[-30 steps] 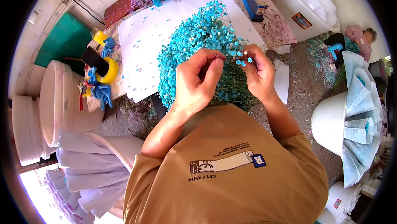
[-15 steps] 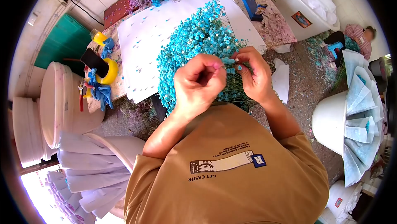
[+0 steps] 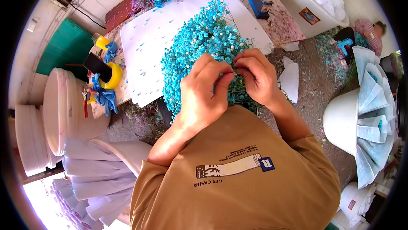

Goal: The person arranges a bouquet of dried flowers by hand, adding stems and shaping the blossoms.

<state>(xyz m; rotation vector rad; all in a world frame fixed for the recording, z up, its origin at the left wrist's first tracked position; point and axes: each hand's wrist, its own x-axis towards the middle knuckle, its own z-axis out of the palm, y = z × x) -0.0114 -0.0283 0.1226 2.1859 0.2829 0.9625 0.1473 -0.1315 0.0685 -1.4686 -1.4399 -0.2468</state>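
A large bunch of small blue flowers [image 3: 191,43] rests against my body and over the white paper [image 3: 142,47] on the table. My left hand [image 3: 204,87] is in front of the bunch, thumb and fingers pinched together. Close beside it on the right, my right hand [image 3: 259,77] is pinched too, its fingertips nearly touching the left ones. Whatever lies between the fingertips is too small to make out. Green stems show behind and below the hands.
A phone [image 3: 97,66] leans on a yellow tape roll [image 3: 114,76] at the left. A blue tape dispenser [image 3: 256,4] stands at the back right. White tubs [image 3: 340,121] flank both sides. Another person [image 3: 369,34] sits at the far right.
Both hands have drawn closer together. The small blue blossoms seen at the right fingertips earlier no longer show there. The view has shifted slightly.
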